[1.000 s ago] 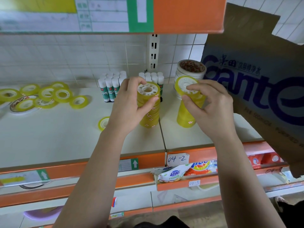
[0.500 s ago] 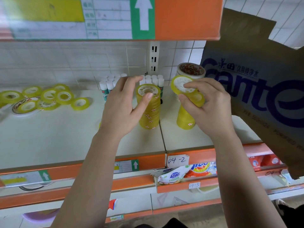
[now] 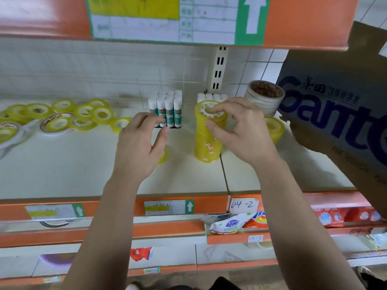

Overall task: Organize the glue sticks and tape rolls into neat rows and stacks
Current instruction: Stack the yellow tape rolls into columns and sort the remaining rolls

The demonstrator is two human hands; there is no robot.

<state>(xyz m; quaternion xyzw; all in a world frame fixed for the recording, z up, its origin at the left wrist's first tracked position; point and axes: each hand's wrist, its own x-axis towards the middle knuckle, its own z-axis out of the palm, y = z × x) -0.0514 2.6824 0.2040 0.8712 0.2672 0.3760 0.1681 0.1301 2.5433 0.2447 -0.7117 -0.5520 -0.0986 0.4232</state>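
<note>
Loose rolls lie scattered toward the shelf's back left corner, not yet sorted. The left hand, which gripped the tall stack a second ago, has let go and hangs just left of it, fingers loosely spread and holding nothing. A single roll peeks from under its thumb, flat on the shelf. Behind the hand the glue sticks stand upright in a tight block near the back edge, with a second block behind the stack. The stack rises mid-shelf, at the seam between panels. The right hand has carried the roll it held over the short stack across to this one. Its fingers curl over the top roll, thumb against the side. The roll sits slightly askew, so I judge it wants squaring before release. The stack has gained a roll, and the scattered ones are probably next. Wide tape and a box stand at the right edge
</note>
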